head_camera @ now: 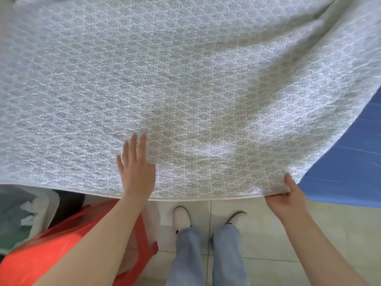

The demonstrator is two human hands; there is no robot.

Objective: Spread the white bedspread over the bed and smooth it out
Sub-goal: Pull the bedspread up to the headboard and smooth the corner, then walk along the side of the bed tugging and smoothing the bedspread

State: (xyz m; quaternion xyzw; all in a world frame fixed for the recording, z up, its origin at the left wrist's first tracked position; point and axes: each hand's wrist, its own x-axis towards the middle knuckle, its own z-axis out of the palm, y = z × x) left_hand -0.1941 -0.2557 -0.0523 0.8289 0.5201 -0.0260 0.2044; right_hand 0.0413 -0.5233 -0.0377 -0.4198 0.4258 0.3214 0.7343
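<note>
With your left hand [137,172] flat on the white bedspread [185,79] and your right hand [288,195] pinching its near edge, pulling unevenly may drag wrinkles across the blue sheet [354,162] beside that grip.

The white quilted bedspread with a repeating grey medallion pattern [185,89] lies spread across most of the view, covering the bed beneath it. Its near hem runs in a shallow curve along the bed's foot edge, slightly lifted at the right corner. A blue bed sheet [348,162] shows uncovered at the right, beyond the bedspread's slanting side edge. Soft folds gather at the far right (top corner); the centre lies fairly flat with faint crease lines.
</note>
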